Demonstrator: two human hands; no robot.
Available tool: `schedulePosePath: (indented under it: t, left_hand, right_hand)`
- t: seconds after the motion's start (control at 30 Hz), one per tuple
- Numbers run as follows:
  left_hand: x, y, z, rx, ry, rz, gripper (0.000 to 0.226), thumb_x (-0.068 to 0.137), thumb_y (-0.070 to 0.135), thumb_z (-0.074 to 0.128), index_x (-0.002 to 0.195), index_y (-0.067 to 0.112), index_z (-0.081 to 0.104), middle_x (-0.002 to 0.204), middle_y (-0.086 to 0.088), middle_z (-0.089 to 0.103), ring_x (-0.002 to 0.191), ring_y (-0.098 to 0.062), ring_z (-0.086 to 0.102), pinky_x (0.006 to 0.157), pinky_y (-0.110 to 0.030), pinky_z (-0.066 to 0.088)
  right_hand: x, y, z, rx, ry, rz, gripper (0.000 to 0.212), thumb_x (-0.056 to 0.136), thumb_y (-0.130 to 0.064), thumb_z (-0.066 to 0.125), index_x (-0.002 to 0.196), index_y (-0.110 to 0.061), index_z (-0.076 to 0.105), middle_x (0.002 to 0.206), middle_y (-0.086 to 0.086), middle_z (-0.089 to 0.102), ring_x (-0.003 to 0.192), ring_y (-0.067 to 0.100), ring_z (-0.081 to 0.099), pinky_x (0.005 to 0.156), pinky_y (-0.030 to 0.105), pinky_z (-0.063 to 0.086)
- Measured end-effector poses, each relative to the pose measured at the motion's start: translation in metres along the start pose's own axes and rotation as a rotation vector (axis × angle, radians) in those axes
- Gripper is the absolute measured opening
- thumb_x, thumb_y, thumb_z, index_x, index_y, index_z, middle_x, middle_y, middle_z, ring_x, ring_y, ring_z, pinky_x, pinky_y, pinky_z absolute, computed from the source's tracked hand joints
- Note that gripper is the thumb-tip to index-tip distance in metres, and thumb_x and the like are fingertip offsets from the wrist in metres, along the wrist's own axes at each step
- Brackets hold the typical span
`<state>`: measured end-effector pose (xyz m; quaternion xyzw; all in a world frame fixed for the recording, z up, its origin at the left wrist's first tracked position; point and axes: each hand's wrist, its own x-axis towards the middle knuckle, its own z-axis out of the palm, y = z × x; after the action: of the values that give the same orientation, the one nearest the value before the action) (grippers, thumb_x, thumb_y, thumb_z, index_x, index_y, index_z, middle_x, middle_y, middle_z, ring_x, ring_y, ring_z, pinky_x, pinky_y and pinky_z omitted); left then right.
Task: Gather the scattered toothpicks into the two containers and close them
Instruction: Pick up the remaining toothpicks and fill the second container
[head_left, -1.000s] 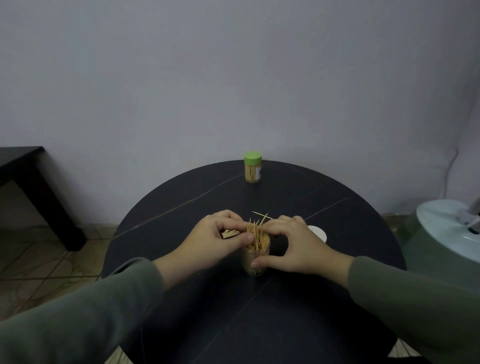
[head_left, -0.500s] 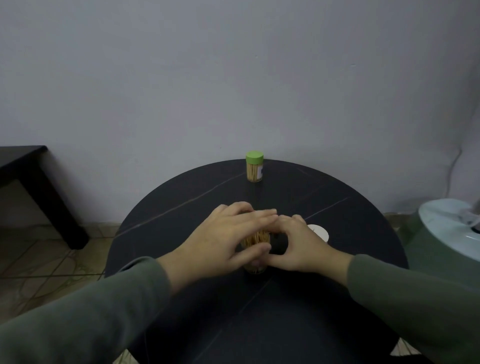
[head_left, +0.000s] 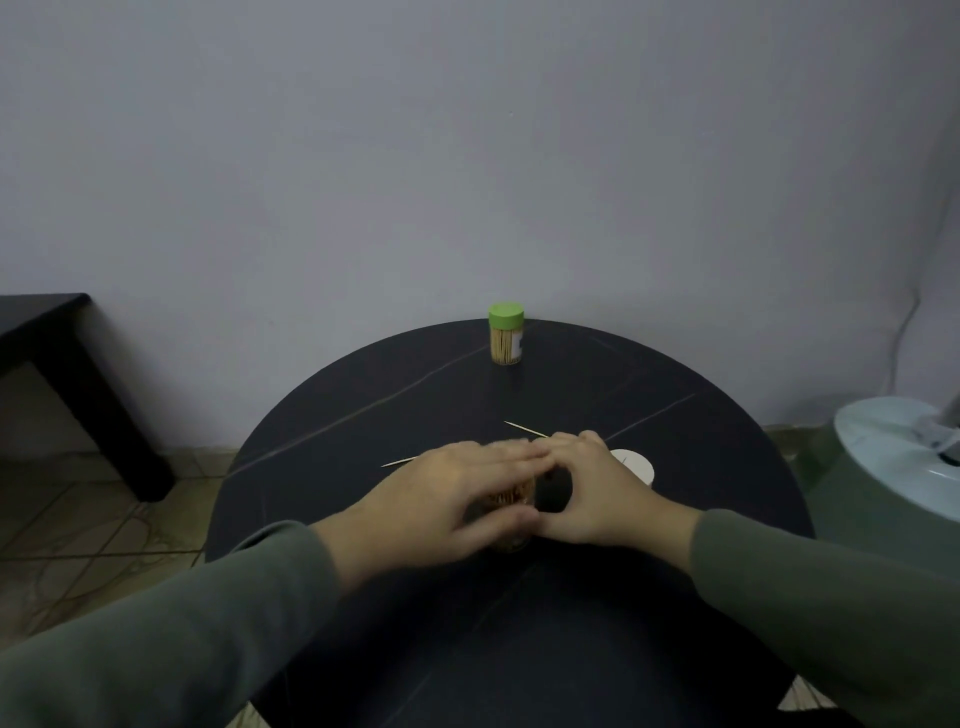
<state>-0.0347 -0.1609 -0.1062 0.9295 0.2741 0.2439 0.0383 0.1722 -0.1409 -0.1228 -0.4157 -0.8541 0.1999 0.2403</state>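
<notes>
open container (head_left: 511, 501) under left hand (head_left: 447, 499) flat fingers (head_left: 511, 451), right hand (head_left: 597, 493) gripping it

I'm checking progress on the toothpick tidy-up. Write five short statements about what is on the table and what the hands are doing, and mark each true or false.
1. The container with the green lid stands closed at the far side of the round table. True.
2. The left hand lies flat across the top of the open container. True.
3. Every toothpick is already inside a container. False: one loose toothpick lies beyond the hands and another toothpick lies to their left.
4. The white lid is fitted on the near container. False: it rests on the table, behind the right hand.
5. The right hand is lifting the green-lidded container. False: it is curled beside the open container, far from it.
</notes>
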Motion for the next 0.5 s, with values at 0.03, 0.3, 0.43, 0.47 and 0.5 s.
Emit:
schedulePosePath:
  t: [0.03,0.3,0.43,0.47,0.5]
  left_hand:
    - [-0.001,-0.001,-0.001,-0.028,-0.001,-0.001,0.049,0.097,0.038,0.052,0.142,0.018,0.048,0.143,0.005,0.051,0.129,-0.004,0.048,0.104,-0.026,0.043]
    - [-0.009,-0.013,-0.005,0.219,-0.065,0.172,0.053,0.098,0.040,0.052,0.142,0.011,0.047,0.148,0.000,0.046,0.138,-0.013,0.041,0.100,-0.032,0.043]
    - [-0.012,-0.022,-0.009,0.392,-0.078,0.171,0.051,0.099,0.047,0.044,0.139,0.016,0.052,0.143,0.004,0.051,0.139,-0.019,0.039,0.099,-0.037,0.043]
    - [-0.013,-0.023,-0.009,0.403,-0.077,0.170,0.052,0.099,0.048,0.044,0.140,0.017,0.051,0.144,0.004,0.050,0.140,-0.020,0.039,0.099,-0.037,0.043]
    - [-0.014,-0.022,-0.010,0.392,-0.070,0.161,0.053,0.099,0.048,0.044,0.142,0.017,0.048,0.146,0.004,0.048,0.140,-0.020,0.038,0.100,-0.035,0.042]
  right_hand:
    - [0.000,0.000,0.000,-0.002,-0.001,0.004,0.058,0.066,-0.072,0.057,0.111,-0.037,0.062,0.103,-0.026,0.061,0.100,0.002,0.054,0.097,0.038,0.035]
    - [-0.001,0.000,-0.002,0.004,-0.021,0.008,0.058,0.065,-0.074,0.059,0.111,-0.039,0.065,0.107,-0.023,0.064,0.103,-0.005,0.052,0.100,0.034,0.033]
    - [-0.001,0.002,-0.001,-0.029,-0.037,0.010,0.062,0.065,-0.078,0.057,0.106,-0.034,0.069,0.107,-0.020,0.064,0.105,-0.003,0.052,0.101,0.036,0.032]
    - [-0.001,0.001,-0.002,-0.035,-0.045,0.010,0.063,0.065,-0.078,0.057,0.108,-0.033,0.068,0.108,-0.020,0.064,0.106,-0.002,0.052,0.101,0.036,0.032]
    - [-0.001,0.001,-0.003,-0.034,-0.049,0.008,0.064,0.065,-0.078,0.057,0.111,-0.034,0.067,0.109,-0.020,0.064,0.106,-0.001,0.052,0.101,0.035,0.032]
